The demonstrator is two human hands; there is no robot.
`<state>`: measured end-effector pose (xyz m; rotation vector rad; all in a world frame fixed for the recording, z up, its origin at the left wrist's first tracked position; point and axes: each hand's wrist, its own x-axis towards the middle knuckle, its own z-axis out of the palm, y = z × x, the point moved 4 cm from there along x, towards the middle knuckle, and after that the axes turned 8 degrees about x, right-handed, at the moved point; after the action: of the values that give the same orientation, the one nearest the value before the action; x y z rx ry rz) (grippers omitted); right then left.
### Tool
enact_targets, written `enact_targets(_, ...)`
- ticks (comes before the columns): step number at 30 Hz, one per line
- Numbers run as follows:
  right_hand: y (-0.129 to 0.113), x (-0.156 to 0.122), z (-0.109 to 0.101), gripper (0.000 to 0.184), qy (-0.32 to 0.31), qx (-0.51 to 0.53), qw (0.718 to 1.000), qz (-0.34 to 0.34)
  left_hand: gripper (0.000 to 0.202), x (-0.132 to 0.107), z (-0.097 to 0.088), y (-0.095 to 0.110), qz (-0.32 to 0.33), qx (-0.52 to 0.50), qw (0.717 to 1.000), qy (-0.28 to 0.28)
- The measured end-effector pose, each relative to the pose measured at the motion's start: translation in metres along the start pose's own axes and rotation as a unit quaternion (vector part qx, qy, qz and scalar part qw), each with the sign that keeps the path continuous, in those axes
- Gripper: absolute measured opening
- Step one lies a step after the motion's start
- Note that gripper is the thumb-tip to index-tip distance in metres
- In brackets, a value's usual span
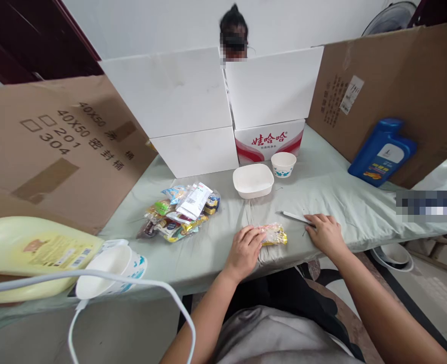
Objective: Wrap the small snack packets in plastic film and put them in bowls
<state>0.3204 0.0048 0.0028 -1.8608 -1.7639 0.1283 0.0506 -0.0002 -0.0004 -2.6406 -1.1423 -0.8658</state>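
Observation:
My left hand [243, 251] lies over the near end of a snack packet [275, 234] in clear and yellow wrapping, its fingers bent and holding it to the table. On the right, my right hand [326, 232] has its fingertips closed at the end of a thin white pen-like tool [294, 217]. That tool lies flat and points left; its exact kind I cannot make out. Behind the packet stand a shallow white bowl [253, 181] and a white paper cup [283, 165] with blue leaf print.
Wrapped snacks [181, 212] form a pile at left. A yellow bottle [37, 258], paper cup [112, 270] and white cable [132, 279] occupy the front left. White boxes [193, 96], cardboard panels [75, 146] and a blue bottle [382, 154] surround the table. A person's head [234, 30] shows behind.

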Motion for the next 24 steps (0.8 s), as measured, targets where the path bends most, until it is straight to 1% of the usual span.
enact_targets(1, -0.001, 0.000, 0.001, 0.027, -0.008, -0.003, 1.000, -0.001, 0.032, 0.000, -0.001, 0.001, 0.003, 0.003, 1.000, 0.009)
enact_targets(2, -0.008, 0.000, 0.000, 0.028, -0.005, 0.012, 1.000, -0.016, 0.031, 0.000, -0.003, 0.001, 0.006, 0.006, 1.000, 0.017)
enact_targets(3, -0.019, -0.001, -0.002, 0.028, 0.006, 0.042, 0.998, -0.041, 0.030, 0.000, -0.004, 0.002, 0.007, 0.008, 1.000, 0.025)
enact_targets(5, -0.049, -0.006, -0.006, 0.029, 0.015, 0.115, 0.987, -0.110, 0.026, -0.001, -0.008, 0.002, 0.002, 0.007, 0.999, 0.046)
enact_targets(6, -0.065, -0.009, -0.008, 0.030, 0.005, 0.143, 0.979, -0.145, 0.023, -0.002, -0.009, 0.001, -0.005, 0.003, 0.998, 0.058)
enact_targets(8, -0.091, -0.014, -0.010, 0.031, -0.035, 0.161, 0.965, -0.202, 0.018, -0.004, -0.010, -0.001, -0.024, -0.013, 0.997, 0.077)
enact_targets(9, -0.097, -0.016, -0.010, 0.031, -0.055, 0.159, 0.962, -0.216, 0.016, -0.004, -0.009, -0.003, -0.033, -0.023, 0.996, 0.082)
enact_targets(10, -0.098, -0.017, -0.011, 0.031, -0.068, 0.155, 0.961, -0.219, 0.014, -0.005, -0.008, -0.004, -0.041, -0.033, 0.995, 0.083)
enact_targets(11, -0.094, -0.018, -0.013, 0.031, -0.071, 0.154, 0.962, -0.214, 0.012, -0.006, -0.007, -0.005, -0.047, -0.044, 0.995, 0.082)
enact_targets(12, -0.084, -0.018, -0.015, 0.031, -0.068, 0.158, 0.964, -0.202, 0.012, -0.007, -0.006, -0.006, -0.052, -0.053, 0.994, 0.082)
enact_targets(14, -0.052, -0.016, -0.020, 0.030, -0.046, 0.166, 0.971, -0.168, 0.016, -0.008, -0.005, -0.008, -0.069, -0.069, 0.991, 0.089)
enact_targets(16, -0.013, -0.014, -0.026, 0.029, -0.009, 0.147, 0.982, -0.121, 0.028, -0.009, -0.004, -0.011, -0.097, -0.087, 0.987, 0.096)
enact_targets(17, 0.005, -0.013, -0.028, 0.029, 0.014, 0.122, 0.988, -0.094, 0.034, -0.009, -0.004, -0.013, -0.113, -0.097, 0.984, 0.098)
enact_targets(18, 0.019, -0.013, -0.030, 0.028, 0.039, 0.092, 0.993, -0.068, 0.038, -0.008, -0.004, -0.015, -0.129, -0.110, 0.981, 0.097)
enact_targets(19, 0.028, -0.013, -0.031, 0.027, 0.065, 0.062, 0.995, -0.051, 0.037, -0.008, -0.003, -0.018, -0.145, -0.128, 0.977, 0.094)
enact_targets(20, 0.030, -0.014, -0.033, 0.026, 0.092, 0.041, 0.994, -0.045, 0.031, -0.008, -0.002, -0.021, -0.163, -0.149, 0.971, 0.092)
enact_targets(21, 0.026, -0.016, -0.034, 0.024, 0.116, 0.035, 0.991, -0.050, 0.023, -0.008, -0.001, -0.025, -0.187, -0.173, 0.962, 0.095)
enact_targets(22, 0.016, -0.017, -0.034, 0.023, 0.137, 0.046, 0.987, -0.067, 0.017, -0.009, 0.000, -0.030, -0.219, -0.201, 0.949, 0.107)
enact_targets(23, 0.001, -0.019, -0.034, 0.022, 0.150, 0.070, 0.982, -0.094, 0.014, -0.012, 0.001, -0.037, -0.262, -0.231, 0.929, 0.122)
enact_targets(24, -0.016, -0.020, -0.034, 0.021, 0.153, 0.102, 0.975, -0.127, 0.015, -0.017, 0.002, -0.043, -0.311, -0.263, 0.903, 0.140)
